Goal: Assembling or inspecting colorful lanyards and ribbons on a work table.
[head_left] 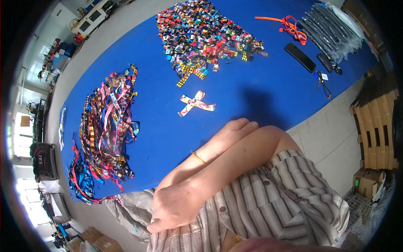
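My arms are crossed at the table's near edge. My left hand [240, 124], with a thin yellow band [198, 157] on its wrist, lies beside my right forearm; its fingers are mostly hidden. Lower left, my right hand [178, 206] is bent closed against my left arm, and nothing shows in it. Ahead of both hands, a short printed fabric strap [195, 103] lies looped and crossed on the blue table [161, 122]. A heap of long colourful straps [107, 126] is at the left. Farther away lies a large pile of short folded straps [201, 33].
At the far right are an orange strap [289, 28], a black phone [300, 57], a dark case [324, 63], keys on a cord [323, 84] and a stack of plastic-wrapped dark packs [329, 31]. Cardboard [378, 130] stands beyond the table's right edge.
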{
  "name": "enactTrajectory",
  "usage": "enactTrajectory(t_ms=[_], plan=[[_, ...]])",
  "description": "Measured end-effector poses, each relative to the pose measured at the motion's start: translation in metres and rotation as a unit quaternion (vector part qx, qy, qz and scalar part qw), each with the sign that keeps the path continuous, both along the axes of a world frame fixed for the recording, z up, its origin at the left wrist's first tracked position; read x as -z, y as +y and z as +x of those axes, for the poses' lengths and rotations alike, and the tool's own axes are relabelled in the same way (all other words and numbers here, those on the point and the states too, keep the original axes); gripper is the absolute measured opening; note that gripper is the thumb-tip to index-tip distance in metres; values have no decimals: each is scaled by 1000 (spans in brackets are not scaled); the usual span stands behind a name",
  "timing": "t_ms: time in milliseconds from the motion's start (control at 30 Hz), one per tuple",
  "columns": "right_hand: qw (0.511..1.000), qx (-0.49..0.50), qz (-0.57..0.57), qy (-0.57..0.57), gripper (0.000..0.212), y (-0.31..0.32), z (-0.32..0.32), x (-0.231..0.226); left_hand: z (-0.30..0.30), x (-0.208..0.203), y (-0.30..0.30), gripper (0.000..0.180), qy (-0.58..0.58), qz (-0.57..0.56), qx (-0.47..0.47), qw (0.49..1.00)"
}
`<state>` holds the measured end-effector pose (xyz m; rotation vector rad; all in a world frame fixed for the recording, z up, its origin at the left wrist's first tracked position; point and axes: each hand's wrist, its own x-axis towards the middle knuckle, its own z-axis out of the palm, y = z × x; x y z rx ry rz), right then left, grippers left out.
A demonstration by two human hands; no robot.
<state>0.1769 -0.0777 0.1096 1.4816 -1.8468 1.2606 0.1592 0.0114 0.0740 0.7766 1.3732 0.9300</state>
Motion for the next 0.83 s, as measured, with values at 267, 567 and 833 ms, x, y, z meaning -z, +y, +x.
enactTrajectory(t_ms=[267,567,833], plan=[[988,153,-27,15,14,92,-13,-5,-33,30,-23,19,-40,82,-138,986],[800,591,-64,-86,7,273,7,34,-38,41,-7,19,24,63,-139,988],[560,807,104,-157,24,411,42,88,-32,49,22,20,4,67,-130,989]])
